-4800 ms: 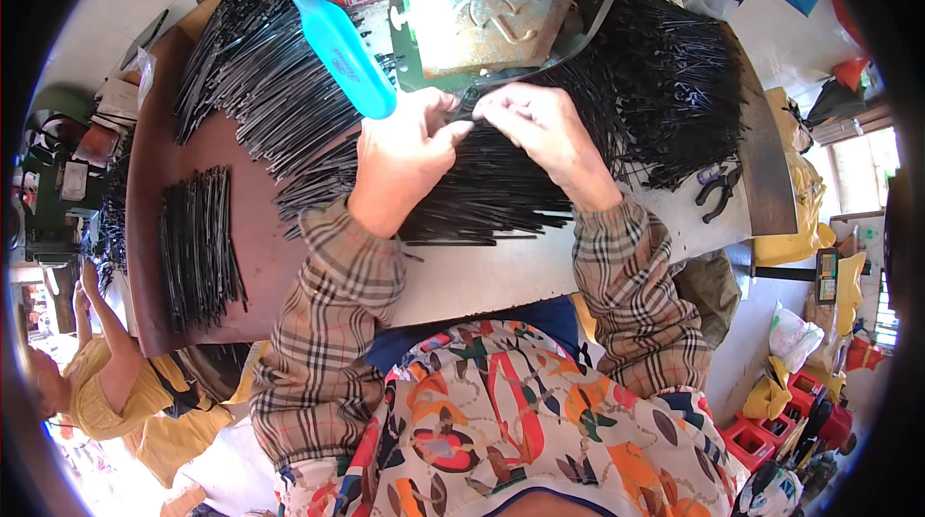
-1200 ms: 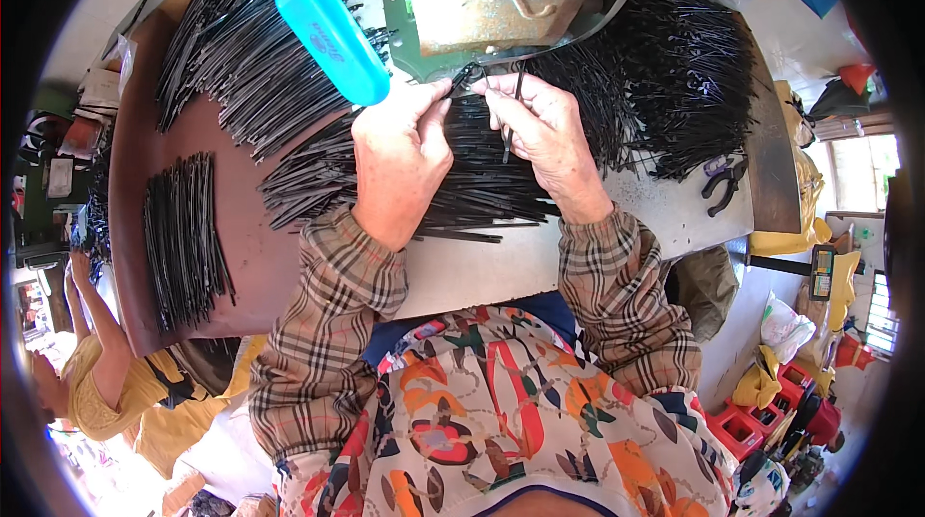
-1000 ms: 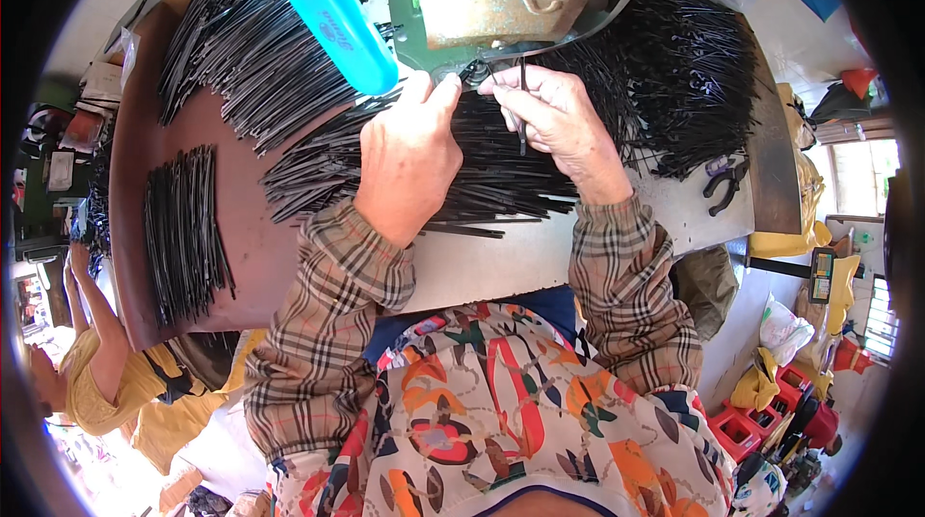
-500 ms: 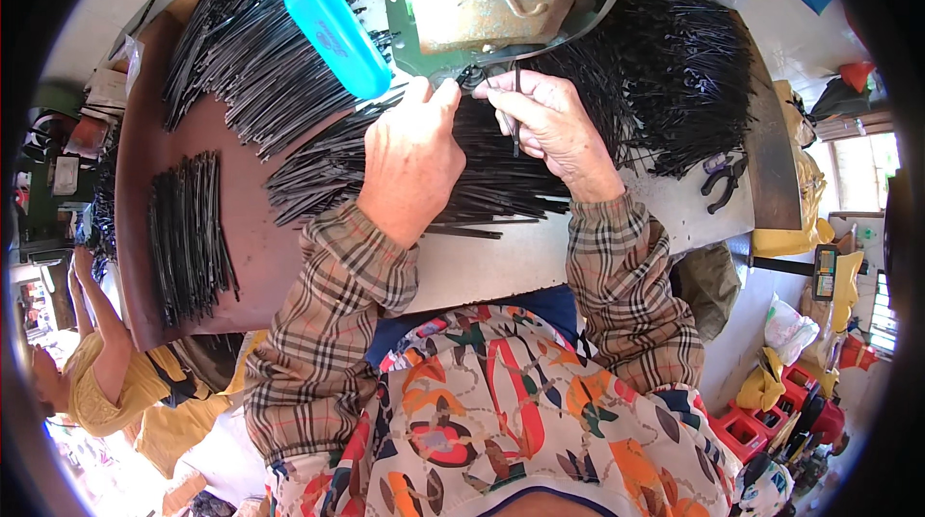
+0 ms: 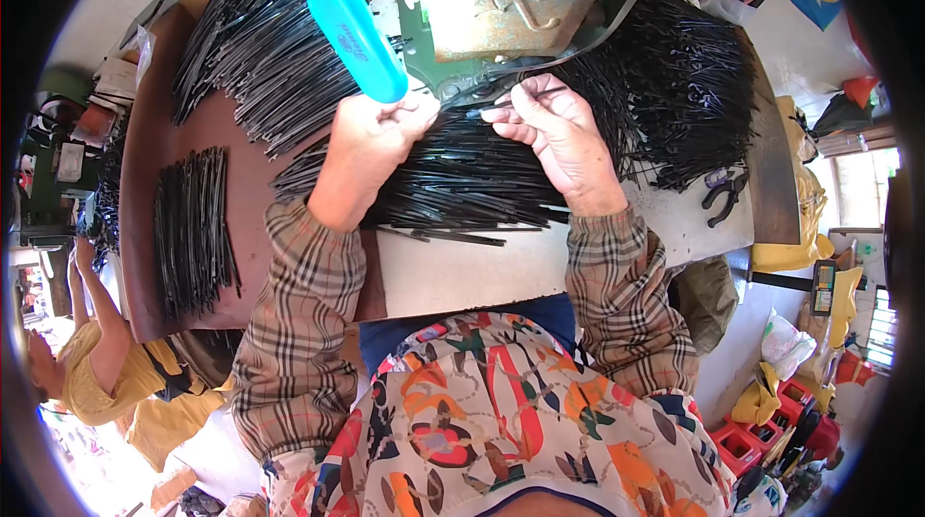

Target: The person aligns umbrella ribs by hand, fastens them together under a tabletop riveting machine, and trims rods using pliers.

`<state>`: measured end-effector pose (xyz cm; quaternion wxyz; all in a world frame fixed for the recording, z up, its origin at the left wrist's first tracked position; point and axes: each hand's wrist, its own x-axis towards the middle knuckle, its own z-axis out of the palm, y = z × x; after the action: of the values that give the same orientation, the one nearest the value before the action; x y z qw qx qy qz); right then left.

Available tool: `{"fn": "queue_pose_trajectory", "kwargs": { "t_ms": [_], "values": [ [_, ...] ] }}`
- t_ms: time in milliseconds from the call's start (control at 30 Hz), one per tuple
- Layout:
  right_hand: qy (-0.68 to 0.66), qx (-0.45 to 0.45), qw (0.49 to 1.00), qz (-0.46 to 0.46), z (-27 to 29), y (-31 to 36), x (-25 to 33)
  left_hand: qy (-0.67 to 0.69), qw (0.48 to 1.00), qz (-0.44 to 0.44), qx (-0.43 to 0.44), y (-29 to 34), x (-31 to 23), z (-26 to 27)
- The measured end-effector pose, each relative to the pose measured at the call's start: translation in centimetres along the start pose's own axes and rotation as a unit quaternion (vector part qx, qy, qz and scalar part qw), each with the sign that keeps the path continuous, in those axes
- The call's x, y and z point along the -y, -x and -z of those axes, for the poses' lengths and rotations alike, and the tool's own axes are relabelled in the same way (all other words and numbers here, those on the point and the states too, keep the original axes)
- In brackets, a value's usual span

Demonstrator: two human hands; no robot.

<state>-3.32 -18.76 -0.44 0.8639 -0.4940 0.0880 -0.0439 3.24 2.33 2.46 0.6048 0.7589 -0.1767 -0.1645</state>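
Note:
My right hand (image 5: 564, 136) pinches a thin black rod, which looks like an umbrella rib (image 5: 547, 90), just in front of the machine. To its left, my left hand (image 5: 381, 141) is closed with thumb and fingertips together beside the tip of a light blue lamp head (image 5: 358, 40); what it grips, if anything, cannot be made out. Beneath and between both hands lies a wide pile of black ribs (image 5: 462, 175). A metal machine plate (image 5: 525, 1) with a raised umbrella shape stands just beyond the hands.
More rib bundles lie at far left (image 5: 270, 54), near left (image 5: 196, 228) and right (image 5: 679, 83). Black-handled pliers (image 5: 725, 196) rest on the right of the worktable (image 5: 462, 278). Another person (image 5: 96, 363) is at left; red crates (image 5: 756, 435) stand at lower right.
My left hand has moved left and slightly down, away from the machine, so the hands are farther apart. In my right hand, the rib that stood upright now slants.

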Motion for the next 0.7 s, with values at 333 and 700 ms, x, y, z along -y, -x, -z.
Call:
{"fn": "queue_pose_trajectory", "kwargs": {
  "t_ms": [333,700],
  "values": [
    [-0.019,-0.013,0.999,0.043,0.2,-0.6,-0.8,0.130,0.989,0.011,0.076,-0.8,0.0,-1.0],
    [-0.085,-0.042,0.992,0.087,0.1,-2.3,-1.4,0.137,0.990,-0.021,0.017,-3.2,0.6,-1.3]
  ]
}}
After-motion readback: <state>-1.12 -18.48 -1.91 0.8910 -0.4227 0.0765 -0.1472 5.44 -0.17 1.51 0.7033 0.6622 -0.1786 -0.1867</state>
